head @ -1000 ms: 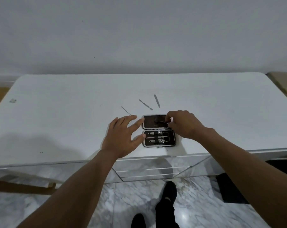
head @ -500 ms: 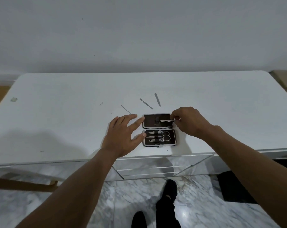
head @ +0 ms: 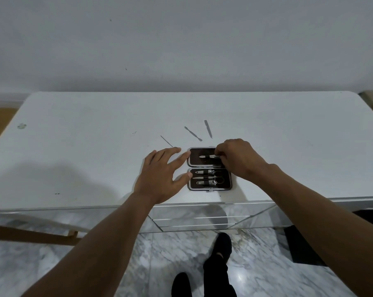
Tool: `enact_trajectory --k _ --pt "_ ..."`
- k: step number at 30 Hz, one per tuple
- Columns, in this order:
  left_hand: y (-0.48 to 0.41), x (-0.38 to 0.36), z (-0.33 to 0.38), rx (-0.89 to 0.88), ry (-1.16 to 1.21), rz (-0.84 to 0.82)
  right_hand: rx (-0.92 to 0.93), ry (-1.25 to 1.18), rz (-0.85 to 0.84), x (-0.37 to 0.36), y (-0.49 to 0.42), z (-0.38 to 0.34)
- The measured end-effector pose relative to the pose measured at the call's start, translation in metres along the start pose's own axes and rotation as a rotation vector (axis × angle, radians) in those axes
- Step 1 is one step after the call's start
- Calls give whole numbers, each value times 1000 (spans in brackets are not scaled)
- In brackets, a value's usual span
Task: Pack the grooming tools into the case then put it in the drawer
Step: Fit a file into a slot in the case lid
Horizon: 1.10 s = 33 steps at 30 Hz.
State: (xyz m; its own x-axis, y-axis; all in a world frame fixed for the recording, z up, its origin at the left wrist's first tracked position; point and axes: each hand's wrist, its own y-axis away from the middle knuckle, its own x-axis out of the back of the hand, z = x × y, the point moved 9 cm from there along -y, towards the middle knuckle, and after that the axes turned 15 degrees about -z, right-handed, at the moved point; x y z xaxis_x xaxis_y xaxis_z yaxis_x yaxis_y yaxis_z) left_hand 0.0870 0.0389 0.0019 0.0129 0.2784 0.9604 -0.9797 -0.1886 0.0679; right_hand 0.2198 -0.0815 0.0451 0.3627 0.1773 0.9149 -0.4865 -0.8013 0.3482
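Note:
A small dark case [head: 209, 186] lies open near the front edge of the white dresser top [head: 74, 159]. Its near half holds clippers and scissors [head: 209, 177] under a strap. My right hand [head: 239, 159] pinches a thin metal tool [head: 209, 156] lying across the far half of the case. My left hand [head: 160, 174] rests flat beside the case's left edge, fingers spread, fingertips touching it. Three loose metal tools lie beyond the case: a thin pick [head: 166, 141], a cuticle pusher [head: 193, 133] and a file [head: 208, 128].
Mirrored drawer fronts [head: 192, 217] run below the dresser's front edge, all shut. A marble floor [head: 53, 271] lies below, with my dark-clad feet [head: 215, 269] on it. A wooden piece [head: 31, 234] sits low on the left. A grey wall stands behind the dresser.
My right hand has slid rightward along the far half of the case, uncovering the thin tool it holds there. My left hand has stayed beside the case.

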Motion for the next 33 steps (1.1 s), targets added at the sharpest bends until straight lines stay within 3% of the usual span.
enact_trajectory --k 33 --pt "1 0 -1 3 12 9 -33 6 -33 -2 -5 0"
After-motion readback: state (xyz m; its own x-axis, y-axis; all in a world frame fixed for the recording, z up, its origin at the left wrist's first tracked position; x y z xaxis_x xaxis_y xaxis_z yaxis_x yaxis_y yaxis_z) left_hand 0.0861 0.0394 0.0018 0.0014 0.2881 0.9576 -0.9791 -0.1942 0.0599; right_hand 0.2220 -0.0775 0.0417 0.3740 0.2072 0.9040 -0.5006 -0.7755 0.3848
